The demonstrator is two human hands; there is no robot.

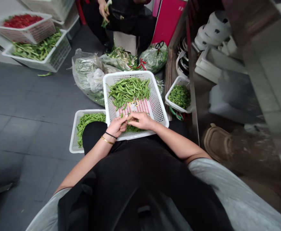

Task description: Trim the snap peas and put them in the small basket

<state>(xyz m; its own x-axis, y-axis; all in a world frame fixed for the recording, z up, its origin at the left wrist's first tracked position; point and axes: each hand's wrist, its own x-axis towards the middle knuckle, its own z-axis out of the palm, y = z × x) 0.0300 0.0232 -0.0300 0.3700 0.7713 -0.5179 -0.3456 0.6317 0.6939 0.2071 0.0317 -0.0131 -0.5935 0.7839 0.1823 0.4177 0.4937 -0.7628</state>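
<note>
A white perforated basket (159, 109) rests on my knees with a heap of green pea pods (129, 91) at its far end. Both hands meet over its near edge. My left hand (116, 126), with a black band and a gold bangle at the wrist, pinches one end of a green pod (128, 121). My right hand (142, 120) is closed on the other end of the same pod. A small pile of pods (133, 129) lies under the hands.
A second white basket (73, 141) with pods sits on the grey floor at my left. A small basket of green trimmings (180, 95) stands at the right beside a steel cabinet (227, 96). Plastic bags of greens (89, 75) lie ahead. Another person's hand (104, 9) holds greens at the top. Stacked baskets (34, 45) sit far left.
</note>
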